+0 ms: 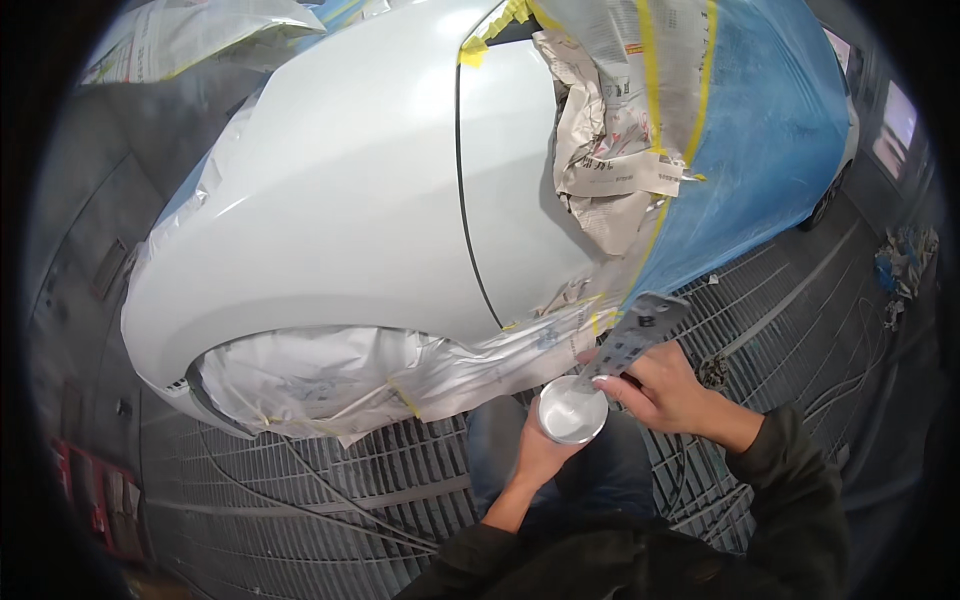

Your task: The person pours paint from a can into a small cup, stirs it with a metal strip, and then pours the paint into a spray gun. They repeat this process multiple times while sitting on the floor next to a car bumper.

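Observation:
My left hand point(541, 450) is wrapped around a small white cup point(573, 412) with pale, whitish liquid inside. In my right hand point(668, 390) is a flat grey mixing stick point(640, 335) with dark markings, pinched between thumb and fingers. The stick slants down to the left, and its lower end dips into the cup. Both hands are close together in front of my legs. Beyond them stands a white car body point(340, 190), its wheel arch covered with masking film point(320, 375).
Newspaper point(610, 190) and yellow tape mask the door opening, with blue film point(750, 140) over the car's right part. Underfoot is a metal floor grating point(400, 490), where hoses point(330, 510) lie. Crumpled waste point(905, 262) sits far right; a red rack point(95, 500) stands at left.

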### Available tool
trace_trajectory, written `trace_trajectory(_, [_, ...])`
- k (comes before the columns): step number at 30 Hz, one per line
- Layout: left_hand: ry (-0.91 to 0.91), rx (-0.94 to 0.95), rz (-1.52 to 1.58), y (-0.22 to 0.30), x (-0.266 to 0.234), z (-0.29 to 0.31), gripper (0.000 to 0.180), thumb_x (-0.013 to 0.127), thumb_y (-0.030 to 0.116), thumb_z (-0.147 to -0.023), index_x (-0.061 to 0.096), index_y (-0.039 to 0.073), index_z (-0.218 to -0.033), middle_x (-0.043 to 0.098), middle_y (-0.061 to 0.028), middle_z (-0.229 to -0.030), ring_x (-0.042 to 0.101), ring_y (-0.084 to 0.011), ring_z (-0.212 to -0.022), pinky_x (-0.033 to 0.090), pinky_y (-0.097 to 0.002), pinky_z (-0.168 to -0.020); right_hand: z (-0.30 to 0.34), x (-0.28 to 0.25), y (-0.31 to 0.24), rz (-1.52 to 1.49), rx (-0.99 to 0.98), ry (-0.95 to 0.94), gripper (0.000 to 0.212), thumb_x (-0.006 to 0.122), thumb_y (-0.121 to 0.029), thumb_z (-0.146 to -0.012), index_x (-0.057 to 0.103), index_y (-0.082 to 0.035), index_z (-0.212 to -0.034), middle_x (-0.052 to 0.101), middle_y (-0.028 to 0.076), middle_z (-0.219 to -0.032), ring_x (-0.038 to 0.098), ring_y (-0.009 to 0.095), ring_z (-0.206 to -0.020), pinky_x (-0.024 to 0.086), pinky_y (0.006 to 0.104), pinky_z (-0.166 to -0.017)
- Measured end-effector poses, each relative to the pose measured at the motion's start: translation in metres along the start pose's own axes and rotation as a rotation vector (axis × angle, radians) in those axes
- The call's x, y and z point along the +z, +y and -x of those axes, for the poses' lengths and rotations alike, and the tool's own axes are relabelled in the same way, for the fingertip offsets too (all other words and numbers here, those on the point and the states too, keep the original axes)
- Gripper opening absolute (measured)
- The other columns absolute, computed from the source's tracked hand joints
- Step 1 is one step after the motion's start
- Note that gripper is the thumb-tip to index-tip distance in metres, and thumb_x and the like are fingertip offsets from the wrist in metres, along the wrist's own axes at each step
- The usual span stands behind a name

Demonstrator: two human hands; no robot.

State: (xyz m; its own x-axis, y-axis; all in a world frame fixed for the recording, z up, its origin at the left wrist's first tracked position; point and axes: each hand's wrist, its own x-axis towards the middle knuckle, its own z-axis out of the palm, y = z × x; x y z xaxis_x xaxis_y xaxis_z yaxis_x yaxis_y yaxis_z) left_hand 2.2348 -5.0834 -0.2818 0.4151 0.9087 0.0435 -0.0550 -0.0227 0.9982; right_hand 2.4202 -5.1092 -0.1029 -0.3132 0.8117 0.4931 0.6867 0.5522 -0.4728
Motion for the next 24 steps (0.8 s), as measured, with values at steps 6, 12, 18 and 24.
trace_trajectory(6, [-0.044, -0.022, 0.117, 0.001, -0.002, -0.01, 0.079, 0.092, 0.009, -0.07, 0.052, 0.003, -0.138, 0.064, -0.0094, -0.131, 0.06, -0.0194, -0.121, 0.047, -0.0352, -0.103, 0.02, 0.016, 0.001, -0.026, 0.002, -0.046, 0.033, 0.071, -0.017, -0.093, 0.071, -0.009, -0.125, 0.07, 0.012, -0.08, 0.067, 0.031, -0.065, 0.053, 0.0377, -0.058])
trace_trajectory(12, [0.046, 0.025, 0.126, 0.002, 0.007, -0.005, 0.076, 0.093, 0.012, -0.07, 0.055, 0.004, -0.135, 0.065, -0.0101, -0.127, 0.061, -0.0196, -0.118, 0.048, -0.0344, -0.102, -0.004, -0.005, -0.006, -0.061, 0.092, 0.024, 0.031, 0.069, -0.012, -0.093, 0.07, -0.003, -0.123, 0.068, 0.016, -0.079, 0.068, 0.03, -0.066, 0.052, 0.0365, -0.061])
trace_trajectory(18, [0.053, 0.035, 0.052, 0.005, 0.008, -0.009, 0.076, 0.094, 0.015, -0.068, 0.056, 0.003, -0.133, 0.067, -0.0108, -0.124, 0.064, -0.0208, -0.114, 0.051, -0.035, -0.098, 0.023, 0.016, -0.006, -0.078, 0.063, -0.036, 0.023, 0.072, -0.008, -0.092, 0.073, 0.0, -0.113, 0.075, 0.011, -0.099, 0.066, 0.024, -0.077, 0.051, 0.0352, -0.072])
trace_trajectory(24, [0.073, 0.065, 0.029, 0.002, 0.012, -0.002, 0.076, 0.093, 0.016, -0.068, 0.055, 0.004, -0.133, 0.067, -0.0122, -0.125, 0.064, -0.0229, -0.116, 0.05, -0.0359, -0.099, 0.009, 0.001, -0.012, -0.115, 0.11, 0.058, 0.025, 0.071, -0.009, -0.092, 0.072, 0.0, -0.115, 0.073, 0.013, -0.093, 0.068, 0.023, -0.073, 0.052, 0.0331, -0.068])
